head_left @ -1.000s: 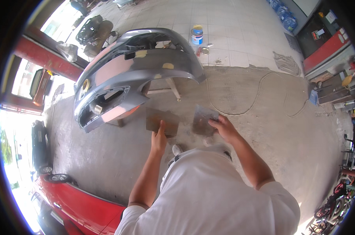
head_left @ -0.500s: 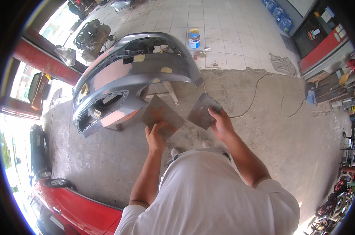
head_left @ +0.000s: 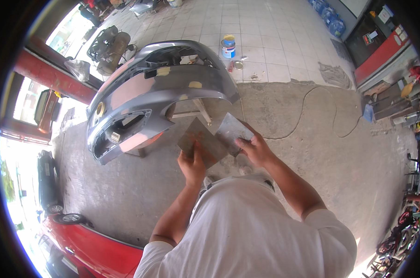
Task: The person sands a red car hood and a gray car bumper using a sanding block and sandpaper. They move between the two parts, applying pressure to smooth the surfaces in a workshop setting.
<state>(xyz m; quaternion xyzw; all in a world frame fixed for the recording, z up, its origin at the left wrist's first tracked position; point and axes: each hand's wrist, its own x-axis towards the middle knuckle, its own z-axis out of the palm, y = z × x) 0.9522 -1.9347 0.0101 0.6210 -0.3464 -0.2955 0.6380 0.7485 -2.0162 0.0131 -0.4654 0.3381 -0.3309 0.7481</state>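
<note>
My left hand (head_left: 192, 166) grips a thin, square, dark metal putty plate (head_left: 209, 144) by its near left edge, thumb on top. Reddish-orange smears mark that plate. In my right hand (head_left: 257, 150) is a smaller grey putty spreader (head_left: 231, 130), its face lighter and streaked, held with the thumb over it. The spreader's edge meets or overlaps the plate's right side; I cannot tell if they touch. Beyond both hands, a grey car bumper (head_left: 182, 88) with pink and yellowish filler patches rests on a wooden stand (head_left: 199, 111).
A paint can (head_left: 228, 48) with a blue and white label stands on the tiles beyond the bumper, beside a small open tin (head_left: 238, 65). An air compressor (head_left: 109, 50) is at far left. A thin hose (head_left: 304, 103) crosses the concrete. Behind me at left is a red car (head_left: 98, 245).
The spreader in my right hand has come left against the plate and tilted, its face now catching light. My left hand has shifted slightly right and nearer to me with its plate.
</note>
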